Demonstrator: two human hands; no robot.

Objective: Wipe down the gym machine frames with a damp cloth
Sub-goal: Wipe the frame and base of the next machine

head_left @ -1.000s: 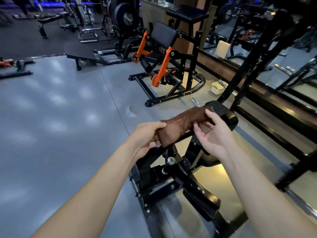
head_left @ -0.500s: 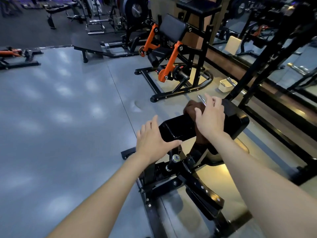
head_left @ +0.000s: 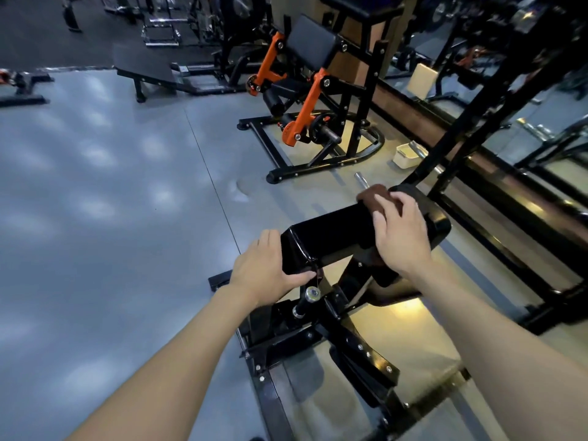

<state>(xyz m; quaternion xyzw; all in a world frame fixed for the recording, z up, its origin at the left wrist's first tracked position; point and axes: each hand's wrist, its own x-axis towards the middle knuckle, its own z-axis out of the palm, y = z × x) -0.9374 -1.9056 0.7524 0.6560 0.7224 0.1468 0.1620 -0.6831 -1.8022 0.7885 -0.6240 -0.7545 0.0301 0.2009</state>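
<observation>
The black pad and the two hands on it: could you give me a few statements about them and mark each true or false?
1. The right hand holds a brown cloth on the black pad. True.
2. The left hand holds the cloth too. False: it grips the pad's near end, bare.
3. The cloth lies on the floor. False: it is draped over the pad's far part, under the right hand.
4. A machine with orange arms stands beyond the pad. True.
5. A small white tub sits on the floor. True.
</observation>
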